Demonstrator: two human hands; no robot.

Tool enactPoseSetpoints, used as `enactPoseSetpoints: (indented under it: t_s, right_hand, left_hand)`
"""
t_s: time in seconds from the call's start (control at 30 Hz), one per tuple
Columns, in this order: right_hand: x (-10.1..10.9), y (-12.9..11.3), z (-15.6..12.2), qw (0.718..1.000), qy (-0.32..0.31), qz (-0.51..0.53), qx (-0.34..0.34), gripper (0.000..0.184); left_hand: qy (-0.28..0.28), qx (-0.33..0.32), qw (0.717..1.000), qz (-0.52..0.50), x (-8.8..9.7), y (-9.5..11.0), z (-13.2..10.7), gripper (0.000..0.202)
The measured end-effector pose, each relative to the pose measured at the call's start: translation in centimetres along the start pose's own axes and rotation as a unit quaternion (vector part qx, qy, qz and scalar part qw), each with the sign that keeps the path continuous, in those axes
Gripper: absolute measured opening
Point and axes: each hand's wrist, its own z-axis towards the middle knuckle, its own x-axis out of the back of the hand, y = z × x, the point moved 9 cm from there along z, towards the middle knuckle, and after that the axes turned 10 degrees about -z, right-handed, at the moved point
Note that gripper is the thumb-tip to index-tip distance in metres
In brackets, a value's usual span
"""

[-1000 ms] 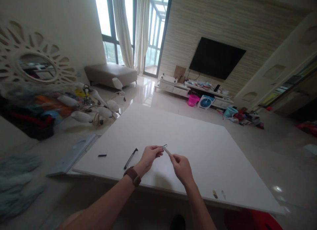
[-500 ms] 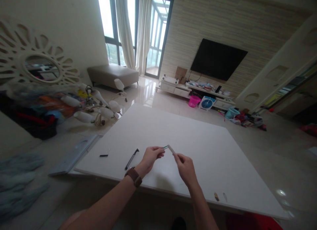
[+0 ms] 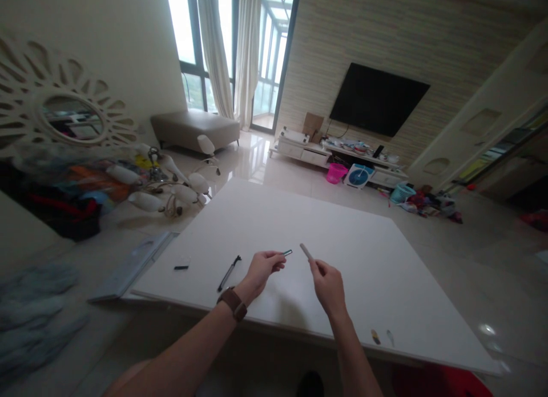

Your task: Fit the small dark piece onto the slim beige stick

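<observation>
My left hand point(image 3: 263, 270), with a brown band on its wrist, is closed in a pinch on a small flat strip point(image 3: 288, 252), greenish with a dark middle. My right hand point(image 3: 329, 284) grips a slim pale-grey stick point(image 3: 305, 251), which points up and to the left. A narrow gap separates the stick from the strip, and both are held above the white tabletop point(image 3: 359, 243). Left of my left hand lies a slim black-and-silver tool point(image 3: 229, 272) with a small angled head. Farther left is a short black bar point(image 3: 181, 267).
Near the table's right front edge lie a small yellow-and-dark piece point(image 3: 375, 336) and a clear piece point(image 3: 390, 337). A chandelier point(image 3: 171, 197) rests on the floor at the left. Beyond the table stand a pink basket point(image 3: 336, 173) and a blue-and-white fan point(image 3: 358, 176).
The grey stick was touching the end of the strip; my right hand has drawn it away to the right. My left hand has barely moved.
</observation>
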Motion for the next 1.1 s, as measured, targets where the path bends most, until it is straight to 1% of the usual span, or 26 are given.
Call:
enactPoseSetpoints:
  t_s: [0.07, 0.1, 0.13, 0.17, 0.23, 0.27, 0.33, 0.37, 0.4, 0.47, 0.53, 0.57, 0.63, 0.67, 0.7, 0.77, 0.83, 0.87, 0.93, 0.97, 1.0, 1.03, 1.1]
  right_hand:
    - [-0.9, -0.9, -0.1, 0.999, -0.041, 0.01, 0.031, 0.045]
    - [-1.2, -1.1, -0.2, 0.998, -0.053, -0.001, 0.036, 0.046]
    - [-1.2, -1.1, -0.2, 0.998, -0.05, -0.02, 0.029, 0.045]
    - [-1.0, -1.0, -0.2, 0.999, -0.035, -0.036, 0.015, 0.044]
    - [-0.3, -0.8, -0.2, 0.999, -0.002, -0.032, -0.004, 0.043]
    - [-0.3, -0.9, -0.2, 1.0, -0.005, -0.016, 0.002, 0.043]
    - [-0.9, -1.4, -0.3, 0.999, -0.04, 0.013, 0.031, 0.045]
    - [-1.2, -1.5, -0.4, 0.998, -0.057, 0.012, 0.04, 0.045]
    - [-1.3, -1.3, -0.4, 0.998, -0.059, -0.001, 0.037, 0.045]
    - [-0.6, -0.4, -0.2, 0.999, -0.025, -0.033, 0.006, 0.042]
    - [-0.1, 0.2, 0.0, 1.0, 0.006, -0.018, -0.015, 0.043]
    - [-0.2, 0.1, 0.0, 1.0, -0.001, 0.003, -0.006, 0.045]
    - [-1.1, -0.6, 0.0, 0.998, -0.047, 0.029, 0.031, 0.047]
    - [-1.4, -0.8, -0.1, 0.997, -0.065, 0.023, 0.042, 0.048]
    - [-1.5, -0.8, -0.2, 0.997, -0.068, 0.004, 0.042, 0.047]
    - [-0.7, -0.3, -0.1, 0.999, -0.033, -0.037, 0.012, 0.044]
    - [0.0, 0.1, -0.1, 1.0, -0.001, -0.029, -0.011, 0.045]
    - [-0.1, 0.0, -0.1, 1.0, -0.007, -0.011, -0.005, 0.046]
    - [-1.0, -0.6, -0.1, 0.998, -0.048, 0.018, 0.026, 0.048]
    - [-1.4, -0.8, -0.2, 0.997, -0.063, 0.017, 0.036, 0.048]
    - [-1.5, -0.8, -0.2, 0.997, -0.063, 0.004, 0.035, 0.046]
    - [-1.3, -0.7, -0.1, 0.998, -0.049, -0.013, 0.023, 0.045]
    - [-0.5, -0.2, 0.0, 1.0, -0.002, -0.023, -0.008, 0.043]
  left_hand:
    - [-0.006, 0.001, 1.0, -0.004, -0.2, 0.1, 0.0, 0.017]
    - [-0.004, 0.0, 1.0, -0.005, -0.2, 0.1, -0.1, 0.017]
    - [-0.001, -0.001, 1.0, -0.005, -0.1, 0.1, -0.1, 0.017]
    - [0.003, -0.002, 1.0, -0.005, -0.1, 0.2, -0.1, 0.017]
    - [0.005, -0.001, 1.0, 0.0, 0.0, 0.1, -0.1, 0.017]
    - [0.004, 0.001, 1.0, 0.002, 0.0, 0.0, -0.1, 0.018]
    - [0.001, 0.003, 1.0, 0.003, 0.0, -0.1, -0.1, 0.019]
    - [0.0, 0.002, 1.0, 0.002, 0.0, -0.1, 0.0, 0.019]
    - [0.002, 0.0, 1.0, 0.001, 0.1, -0.2, 0.0, 0.019]
    - [0.004, -0.003, 1.0, 0.002, 0.1, -0.2, 0.0, 0.018]
    - [0.005, -0.001, 1.0, 0.009, 0.2, -0.2, 0.1, 0.018]
    - [0.002, 0.001, 1.0, 0.011, 0.1, -0.3, 0.1, 0.018]
    - [-0.007, 0.003, 1.0, 0.011, 0.0, -0.4, 0.1, 0.018]
    - [-0.008, 0.0, 1.0, 0.011, 0.0, -0.3, 0.2, 0.018]
    - [-0.009, -0.004, 1.0, 0.012, 0.0, -0.2, 0.2, 0.018]
    - [-0.004, -0.01, 1.0, 0.016, 0.0, -0.1, 0.1, 0.018]
    - [-0.003, -0.008, 1.0, 0.017, 0.1, -0.1, 0.1, 0.019]
    - [-0.005, -0.004, 1.0, 0.015, 0.1, -0.2, 0.1, 0.019]
    - [-0.01, -0.001, 1.0, 0.012, 0.0, -0.2, 0.1, 0.021]
    - [-0.011, -0.003, 1.0, 0.013, 0.0, -0.2, 0.2, 0.021]
    - [-0.011, -0.006, 1.0, 0.015, 0.0, -0.2, 0.2, 0.021]
    - [-0.01, -0.009, 1.0, 0.017, 0.0, -0.2, 0.2, 0.02]
    - [-0.006, -0.007, 1.0, 0.019, 0.1, -0.2, 0.3, 0.019]
